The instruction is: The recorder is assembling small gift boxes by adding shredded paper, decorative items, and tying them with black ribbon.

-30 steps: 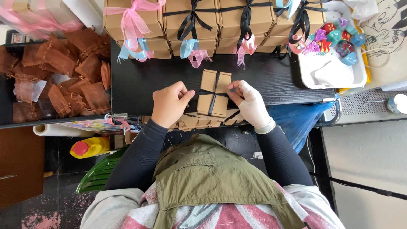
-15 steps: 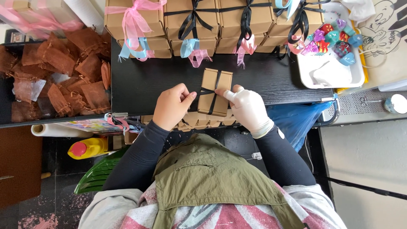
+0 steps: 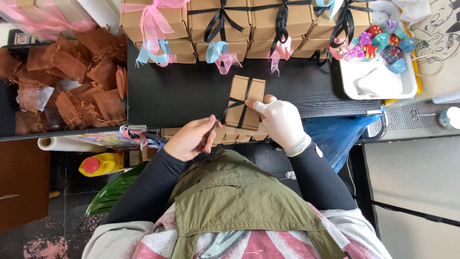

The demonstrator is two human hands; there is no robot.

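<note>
- Nearest the camera, an olive vest [image 3: 239, 201] over black sleeves; both arms reach up toward a black table [image 3: 182, 91].
- The left hand [image 3: 191, 139] sits just past the table's near edge, bare, fingers curled together and pinching the end of a black ribbon [image 3: 235, 103] that runs up to the box.
- The right hand [image 3: 282, 122], in a white glove, lies just beside the box on its right side; the forefinger and thumb press on the ribbon where it crosses the box. The two hands are apart, joined only by the ribbon.
- The box [image 3: 246, 102], small, brown card, lies flat on the table near its front edge, between the hands, with the ribbon crossed over its lid.
- Under the table edge, a row of flat brown blanks [image 3: 239, 135] shows partly behind the hands.
- Lower left, off the table, a yellow bottle [image 3: 101, 164] with a red cap, and a paper roll [image 3: 67, 143].
- Left, a pile of brown mesh bags [image 3: 67, 86].
- Right, a white tray [image 3: 378, 81] holding coloured heart-shaped pieces [image 3: 378, 45] at its far end.
- Farthest, a stacked row of tied boxes [image 3: 239, 24] with pink, black and blue ribbons.
</note>
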